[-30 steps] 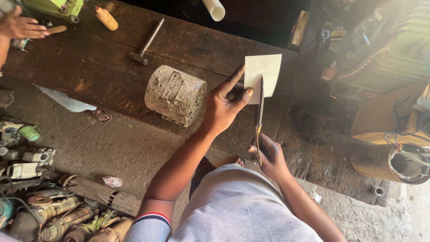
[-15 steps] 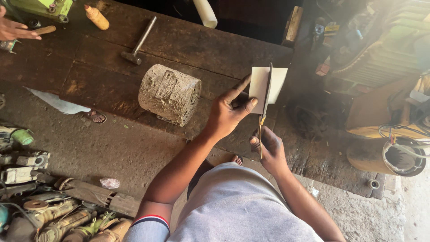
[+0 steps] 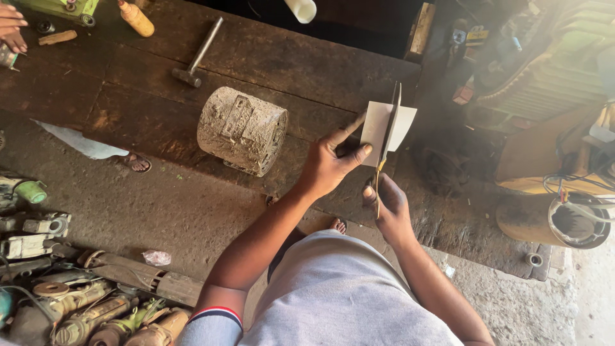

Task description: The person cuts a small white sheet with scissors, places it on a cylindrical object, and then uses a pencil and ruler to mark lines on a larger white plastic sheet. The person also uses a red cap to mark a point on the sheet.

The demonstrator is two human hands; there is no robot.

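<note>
Cutting a small pale sheet (image 3: 379,125) with long scissors (image 3: 388,138), the person holds everything in mid-air above the edge of the dark wooden counter (image 3: 128,102). The left hand (image 3: 332,163) pinches the sheet's near-left corner between thumb and fingers; the right hand (image 3: 387,208) is curled around the scissors' yellow-trimmed handles, blades running up across the sheet and seen nearly edge-on — how wide they gape, I cannot tell.

The likeliest trouble is at the left thumb, which sits just beside the blade line: a hurried close could nick it. The sheet is gripped at one corner only, so it may twist or fold between the blades, dragging the cut off line or tearing the edge. A loosened pinch would drop the sheet to the dusty floor.

A rough grey cylindrical block (image 3: 242,130) stands on the counter near the left wrist, and a hammer (image 3: 197,54) lies well beyond it — neither touches the work. Another person's hand (image 3: 11,25) rests at the far left corner.
</note>
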